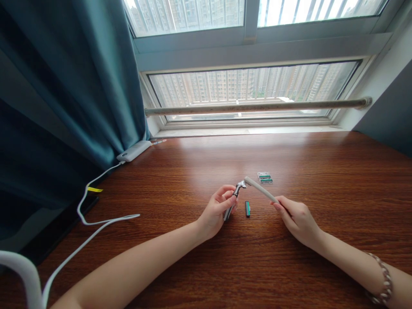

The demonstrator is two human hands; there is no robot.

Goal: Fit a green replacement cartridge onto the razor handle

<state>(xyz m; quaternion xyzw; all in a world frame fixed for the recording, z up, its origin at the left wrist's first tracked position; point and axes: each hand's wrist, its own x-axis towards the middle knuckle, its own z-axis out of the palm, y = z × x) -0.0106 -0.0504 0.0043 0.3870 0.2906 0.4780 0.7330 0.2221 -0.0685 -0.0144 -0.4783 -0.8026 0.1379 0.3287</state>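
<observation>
My left hand (pixel 219 209) is closed around the handle of a silver and black razor (pixel 237 189), its head pointing up and away from me. My right hand (pixel 298 221) pinches one end of a light grey brush (pixel 262 189), slim like a toothbrush. The brush's rounded far end meets the razor head or lies just over it; I cannot tell which. Between my hands, a green and black razor cartridge (pixel 247 209) lies on the table. Farther back sits a clear cartridge holder (pixel 265 177) with green-striped cartridges in it.
The brown wooden table (pixel 322 171) reaches to the window. At the left are a white power bank (pixel 134 151), a looping white cable (pixel 109 222), a yellow tag (pixel 95 189) and a blue curtain (pixel 96 77). A white curved tube (pixel 22 268) rises at the lower left.
</observation>
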